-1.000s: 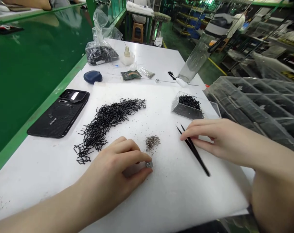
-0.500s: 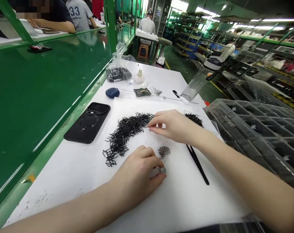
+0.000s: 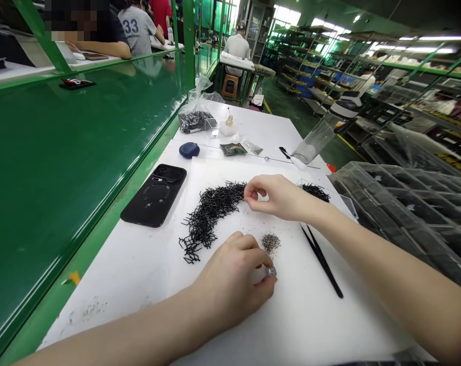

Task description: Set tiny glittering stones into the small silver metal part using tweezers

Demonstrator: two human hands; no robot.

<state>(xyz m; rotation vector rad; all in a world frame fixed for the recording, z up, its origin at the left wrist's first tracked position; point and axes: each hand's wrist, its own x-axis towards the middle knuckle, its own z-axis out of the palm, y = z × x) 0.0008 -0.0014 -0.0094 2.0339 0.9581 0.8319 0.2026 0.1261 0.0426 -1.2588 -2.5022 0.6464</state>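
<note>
My left hand (image 3: 240, 277) is closed around a small pale cylinder with a round silver end (image 3: 271, 271), just above the white work surface (image 3: 306, 315). Beside it lies a little heap of tiny metal parts (image 3: 270, 243). Thumb and forefinger of my right hand (image 3: 272, 195) are pinched together at the right end of a curved pile of short bent black wire pieces (image 3: 215, 208). Whatever sits between those fingertips is too small to make out. Black tweezers (image 3: 324, 262) rest below my right forearm, and a clear box of more black pieces (image 3: 316, 192) is partly behind it.
A black phone (image 3: 154, 195) lies at the left. Farther back are a blue rounded case (image 3: 189, 149), a dark green packet (image 3: 233, 149), a plastic bag of black parts (image 3: 197, 121) and a tilted clear bottle (image 3: 316, 140). Clear compartment trays (image 3: 405, 203) stand at the right.
The fingers of my right hand have come together into a pinch at the pile. My left hand keeps hold of the silver-ended cylinder. The whole view has shifted slightly.
</note>
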